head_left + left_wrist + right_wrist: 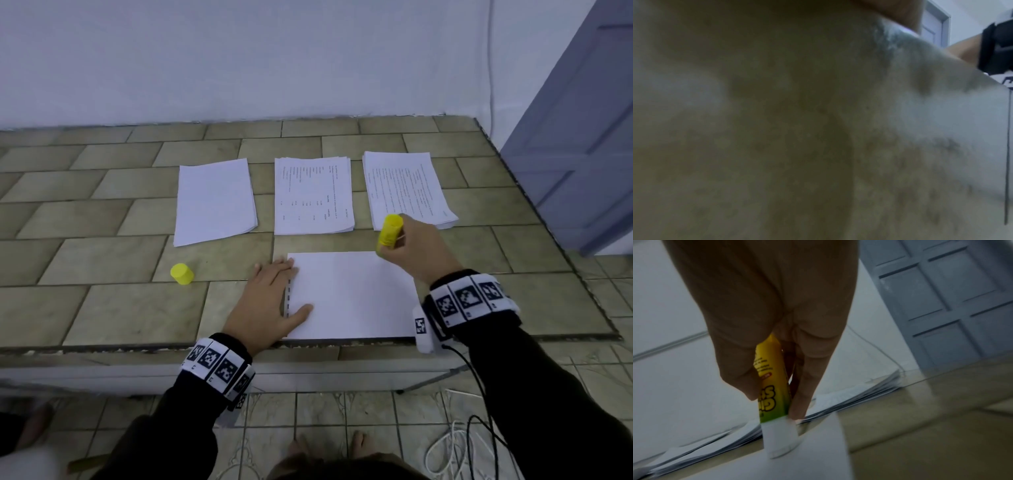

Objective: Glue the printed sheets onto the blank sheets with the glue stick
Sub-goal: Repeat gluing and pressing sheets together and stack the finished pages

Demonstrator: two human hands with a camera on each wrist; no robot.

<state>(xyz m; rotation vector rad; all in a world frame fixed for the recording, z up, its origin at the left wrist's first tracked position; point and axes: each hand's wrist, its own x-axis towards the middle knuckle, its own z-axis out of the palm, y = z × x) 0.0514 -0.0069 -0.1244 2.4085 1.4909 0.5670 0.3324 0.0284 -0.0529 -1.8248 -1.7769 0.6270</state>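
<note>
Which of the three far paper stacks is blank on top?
The left stack: its top sheet is plain white. The middle stack and right stack show printed text.

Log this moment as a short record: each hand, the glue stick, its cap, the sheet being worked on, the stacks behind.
left hand: flat, pressing the left edge of the sheet
right hand: grips the glue stick
glue stick: yellow, uncapped, tip down at the sheet's far right corner
cap: yellow, on the table left of the sheet
sheet: white side up, at the table's near edge
blank stack: far left
printed stacks: middle and right
</note>
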